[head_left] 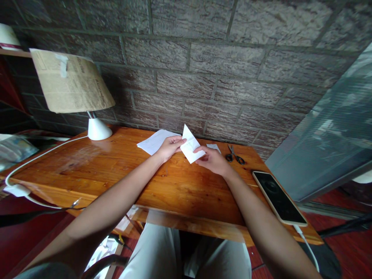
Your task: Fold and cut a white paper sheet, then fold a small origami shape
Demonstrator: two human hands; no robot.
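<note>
A folded piece of white paper (190,145) is held up over the wooden table (101,166), between both hands. My left hand (169,147) pinches its left edge with fingers closed on it. My right hand (213,160) grips its lower right corner from below. Behind the left hand a flat white sheet (154,140) lies on the table. A small white paper scrap (213,147) lies just beyond the right hand.
Black-handled scissors (235,155) lie to the right of the hands. A phone (278,197) with a white cable sits at the table's right edge. A lamp (72,87) stands at the back left, its cord trailing over the left edge. A brick wall is behind.
</note>
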